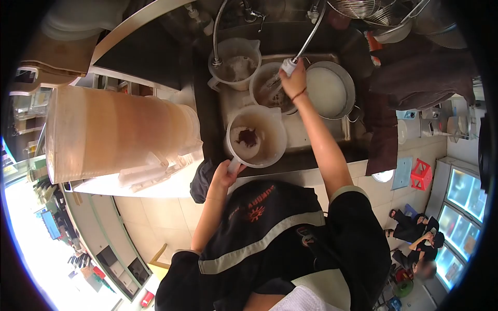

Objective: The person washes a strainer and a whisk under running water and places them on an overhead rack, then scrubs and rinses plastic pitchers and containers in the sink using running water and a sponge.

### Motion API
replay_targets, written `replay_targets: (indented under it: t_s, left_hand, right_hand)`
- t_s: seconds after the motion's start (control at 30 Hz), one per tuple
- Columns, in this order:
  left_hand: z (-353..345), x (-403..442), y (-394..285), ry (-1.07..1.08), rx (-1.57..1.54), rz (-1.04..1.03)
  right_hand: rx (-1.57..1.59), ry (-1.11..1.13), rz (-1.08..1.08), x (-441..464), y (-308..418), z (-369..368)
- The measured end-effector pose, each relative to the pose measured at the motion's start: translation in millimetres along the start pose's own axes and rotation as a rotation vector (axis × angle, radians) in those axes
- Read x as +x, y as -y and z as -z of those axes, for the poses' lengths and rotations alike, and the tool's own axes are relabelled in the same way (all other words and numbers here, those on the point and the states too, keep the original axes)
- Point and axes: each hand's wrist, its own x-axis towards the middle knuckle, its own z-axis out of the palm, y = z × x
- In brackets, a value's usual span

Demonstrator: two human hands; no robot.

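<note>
My left hand [226, 173] is closed on the handle of a translucent plastic jug [274, 136], tilted at the sink's near edge, with dark red bits and pale matter inside. My right hand [294, 80] grips a white spray head [289, 66] on a metal hose, over a second jug [257, 88] with brownish contents. Water appears to run from the spray head into that second jug. A third jug [244, 46] stands behind under another hose. To the right sits a metal pot [350, 85] of whitish liquid.
The metal sink [295, 150] holds the vessels. Stacked clear tubs [119, 137] stand on the left. Strainers [358, 8] are at the upper right, above a dark cloth [384, 129]. Two people [420, 238] and a red stool [421, 173] are at the far right.
</note>
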Motion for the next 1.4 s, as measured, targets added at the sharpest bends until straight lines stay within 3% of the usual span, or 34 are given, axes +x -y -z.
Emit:
replay_targets:
  t_s: [0.07,0.13,0.17,0.2,0.23,0.27,0.3,0.37,0.53,0.63,0.7,0.73,0.77,0.83,0.93,1.1,1.17,1.2,1.23,1.27,1.33,1.37,1.4]
  left_hand:
    - [-4.1,-7.0,3.4,0.019,0.0,0.016]
    - [-12.6,-15.9,10.0,0.049,-0.002,0.029]
    - [-14.2,-21.7,15.7,0.096,0.082,-0.02]
    - [-13.7,-25.0,21.0,0.137,0.167,-0.069]
    - [-7.9,-21.1,25.1,0.15,0.183,-0.105]
    - [-9.2,-25.5,27.4,0.145,0.184,-0.105]
    - [-17.2,-34.6,28.5,0.127,0.338,-0.159]
    - [-50.6,-65.8,35.9,0.087,0.526,-0.284]
    - [-62.1,-59.7,39.7,0.108,0.595,-0.387]
    - [-59.7,-50.3,27.8,0.131,0.521,-0.457]
    - [-71.0,-59.0,14.3,0.116,0.539,-0.462]
    - [-75.5,-61.7,8.7,0.101,0.554,-0.471]
    - [-78.5,-64.1,6.7,0.106,0.515,-0.477]
    - [-85.0,-71.6,15.5,0.134,0.559,-0.513]
    - [-101.8,-79.2,28.4,0.184,0.643,-0.613]
    - [-116.3,-78.9,33.0,0.18,0.607,-0.621]
    - [-115.7,-75.7,30.5,0.145,0.549,-0.665]
    - [-113.0,-72.3,24.2,0.116,0.539,-0.662]
    - [-110.3,-66.4,16.6,0.092,0.529,-0.659]
    - [-100.5,-50.2,6.5,0.105,0.515,-0.626]
    - [-111.7,-72.1,1.3,0.14,0.579,-0.548]
    - [-110.2,-71.0,6.6,0.143,0.584,-0.546]
    - [-109.2,-67.3,14.5,0.153,0.563,-0.577]
  right_hand:
    - [0.049,0.101,0.172,-30.2,51.8,33.6]
    - [0.18,0.48,0.19,-83.4,71.1,45.0]
    - [0.294,0.843,0.199,-108.5,66.1,36.4]
    - [0.426,1.15,0.352,-137.2,48.0,14.1]
    - [0.332,0.962,0.71,-145.3,50.2,17.1]
    - [-0.006,1.616,0.476,-148.3,54.8,-6.3]
    - [-0.099,1.64,0.441,-155.1,55.6,-19.7]
    - [-0.006,1.446,0.326,-173.0,58.7,-33.9]
    - [0.344,1.151,0.059,-175.5,78.3,-23.6]
    - [0.493,1.036,0.03,-162.1,86.2,-1.9]
    - [0.543,1.055,0.106,-157.9,82.8,15.1]
    - [0.675,1.262,-0.063,-152.6,78.2,17.4]
    - [0.434,1.112,0.245,-150.0,79.0,25.7]
    - [0.189,1.134,0.366,-148.0,69.6,20.8]
    - [0.084,1.105,0.273,-151.0,74.4,-10.7]
    - [0.289,0.931,0.066,-134.9,91.1,-22.6]
    - [0.512,0.941,-0.136,-129.3,95.3,0.8]
    - [1.043,1.154,-0.954,-121.0,98.0,9.8]
    - [1.009,1.106,-0.788,-114.1,112.6,30.0]
    - [1.004,1.101,-0.79,-118.7,94.8,33.0]
    - [0.183,1.161,0.505,-126.3,43.5,39.7]
    - [0.18,1.158,0.501,-116.6,34.9,45.1]
    - [-0.102,0.892,0.715,-101.8,28.0,48.7]
